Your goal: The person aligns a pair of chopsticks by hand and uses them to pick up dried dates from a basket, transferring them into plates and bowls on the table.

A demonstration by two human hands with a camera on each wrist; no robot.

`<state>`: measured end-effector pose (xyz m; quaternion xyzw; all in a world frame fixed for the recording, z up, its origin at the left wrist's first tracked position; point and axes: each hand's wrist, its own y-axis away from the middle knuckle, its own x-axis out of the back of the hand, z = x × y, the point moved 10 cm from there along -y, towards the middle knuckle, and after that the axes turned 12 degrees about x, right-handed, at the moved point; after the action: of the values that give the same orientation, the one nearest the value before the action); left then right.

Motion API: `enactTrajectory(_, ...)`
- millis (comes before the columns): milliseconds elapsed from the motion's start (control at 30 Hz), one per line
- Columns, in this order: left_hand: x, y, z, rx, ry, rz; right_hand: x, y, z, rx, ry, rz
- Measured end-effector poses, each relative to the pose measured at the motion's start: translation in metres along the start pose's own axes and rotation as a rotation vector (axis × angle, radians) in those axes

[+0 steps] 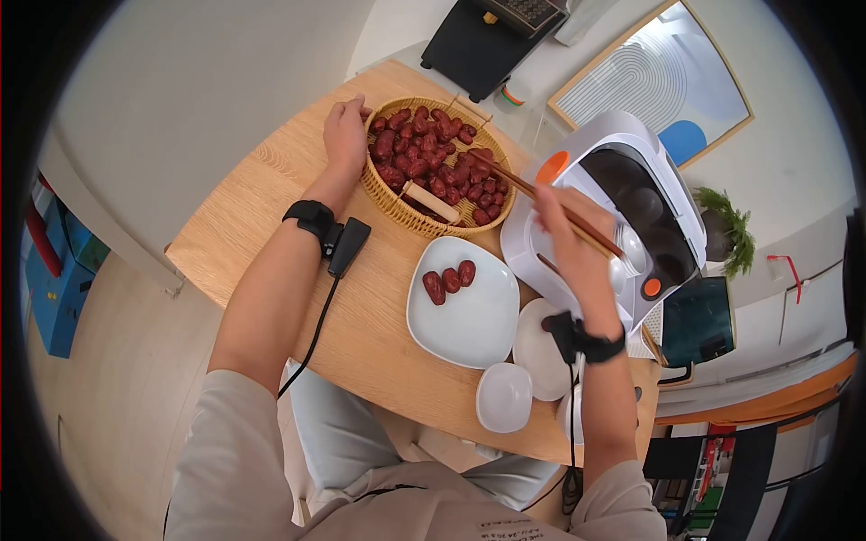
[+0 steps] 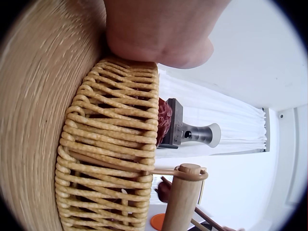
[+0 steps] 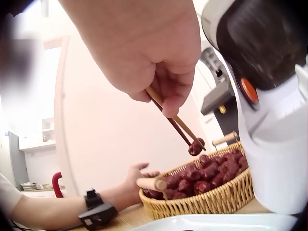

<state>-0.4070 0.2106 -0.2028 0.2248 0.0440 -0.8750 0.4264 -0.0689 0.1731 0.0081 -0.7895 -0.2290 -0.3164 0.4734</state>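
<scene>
My right hand [image 1: 577, 243] grips a pair of wooden chopsticks [image 1: 516, 183] that reach over a wicker basket [image 1: 390, 209] full of dried red dates [image 1: 415, 149]. One date [image 3: 195, 147] is pinched between the chopstick tips, just above the pile in the right wrist view. At the basket's left side my left hand [image 1: 345, 137] rests against the rim, its fingers extended in the right wrist view. The basket has a wooden handle [image 1: 431, 200] on the near side. On a white square plate [image 1: 469, 329] in front of it lie three dates [image 1: 434, 288].
Close to the right of the basket stands a white appliance [image 1: 532, 239] with a dark window and orange buttons. A small white bowl [image 1: 503, 398] and a round white plate [image 1: 538, 365] sit near the table's front edge. A black machine [image 1: 478, 50] is behind.
</scene>
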Motion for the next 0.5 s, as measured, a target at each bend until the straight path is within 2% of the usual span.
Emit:
enactTrajectory(167,0.002,-0.009,-0.008,-0.021,-0.022,0.002,0.084,0.069,-0.032,-0.118,0.113,-0.099)
enactTrajectory(233,0.004,-0.014,-0.008,-0.050,0.055,0.025,0.107,0.109,-0.020,-0.293,0.085,-0.114)
enactTrajectory(400,0.003,-0.011,-0.006,0.005,0.063,0.006,0.122,0.182,-0.008,-0.506,0.053,-0.165)
enactTrajectory(500,0.004,-0.021,-0.014,0.036,0.064,-0.011,0.115,0.188,-0.013,-0.448,0.046,-0.198)
